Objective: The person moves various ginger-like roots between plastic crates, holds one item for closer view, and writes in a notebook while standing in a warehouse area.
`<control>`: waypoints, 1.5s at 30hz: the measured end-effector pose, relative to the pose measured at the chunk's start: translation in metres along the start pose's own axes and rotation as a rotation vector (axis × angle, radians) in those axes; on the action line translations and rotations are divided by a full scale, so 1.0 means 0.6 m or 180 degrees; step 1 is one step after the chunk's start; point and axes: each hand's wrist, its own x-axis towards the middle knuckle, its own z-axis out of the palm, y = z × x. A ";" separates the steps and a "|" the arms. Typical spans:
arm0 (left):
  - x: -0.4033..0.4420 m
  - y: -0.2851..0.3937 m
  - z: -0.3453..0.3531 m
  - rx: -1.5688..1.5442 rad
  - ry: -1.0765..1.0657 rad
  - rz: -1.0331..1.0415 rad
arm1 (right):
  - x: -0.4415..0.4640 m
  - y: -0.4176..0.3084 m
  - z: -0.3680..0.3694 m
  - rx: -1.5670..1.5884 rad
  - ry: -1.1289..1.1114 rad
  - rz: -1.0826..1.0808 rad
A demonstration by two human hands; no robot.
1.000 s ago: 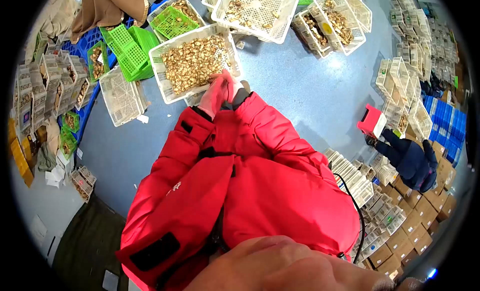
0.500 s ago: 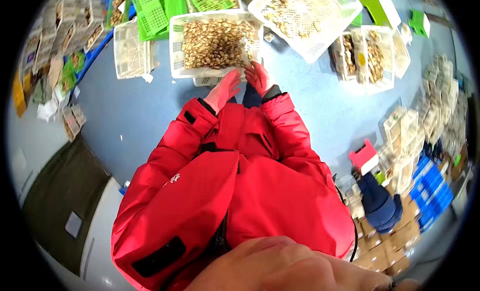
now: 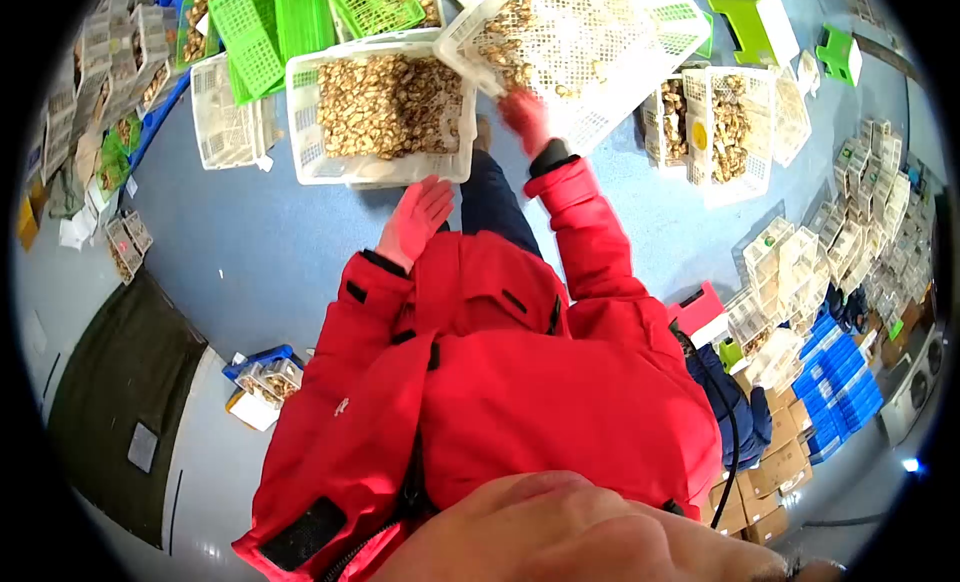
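A white plastic crate full of brown and cream pieces that look like mushrooms stands in front of me. Just below its front rim is my left hand, palm up, holding nothing, its fingers stretched out. My right hand, smeared by motion, reaches past the crate's right side. Its fingers are closed at the near edge of a white mesh tray, whose corner overlaps the crate. Similar pieces lie on the tray, and a larger white perforated surface extends behind and to the right.
Green baskets and another white crate stand at the left. Filled white crates and green stools stand at the right. Behind on the right are a person in dark clothing, cartons and blue crates.
My right hand has moved from the crate's front edge to the tray on the right. My left hand has drawn back toward me. The view has shifted, and the tray corner now overlaps the crate.
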 end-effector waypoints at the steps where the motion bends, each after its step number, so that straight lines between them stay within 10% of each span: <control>1: 0.004 -0.004 -0.002 0.0015 0.0009 0.0000 | 0.028 0.012 -0.056 -0.0071 0.0337 -0.0121; 2: 0.007 -0.007 -0.003 0.0032 0.0079 -0.0006 | 0.037 -0.040 -0.094 0.1068 0.0962 0.0498; 4: 0.009 -0.008 -0.009 0.0064 0.0254 -0.0002 | 0.094 -0.034 -0.182 0.0141 0.1632 0.0912; 8: 0.008 -0.011 0.002 0.0403 0.0627 -0.0037 | 0.174 -0.033 -0.241 -0.4178 0.1510 0.1855; 16: 0.020 -0.016 -0.013 0.0481 0.0821 -0.0065 | 0.225 0.050 -0.269 -0.4744 0.1900 0.1525; 20: 0.030 -0.013 -0.026 0.0232 0.0722 -0.0141 | 0.169 -0.026 -0.278 0.1642 0.0709 0.0208; 23: 0.033 -0.004 -0.034 0.0130 0.0732 -0.0276 | 0.101 -0.135 -0.170 0.3519 0.0098 -0.0219; 32: 0.004 0.021 -0.089 0.0002 0.0530 -0.0304 | 0.024 -0.149 0.060 0.3408 -0.0322 -0.0274; 34: 0.005 0.030 -0.098 0.0163 0.0468 -0.0232 | 0.010 -0.108 0.089 0.1440 -0.0402 0.0011; 45: 0.034 0.102 -0.075 0.0662 0.0083 0.0267 | -0.064 -0.132 0.231 0.1871 -0.0959 0.1192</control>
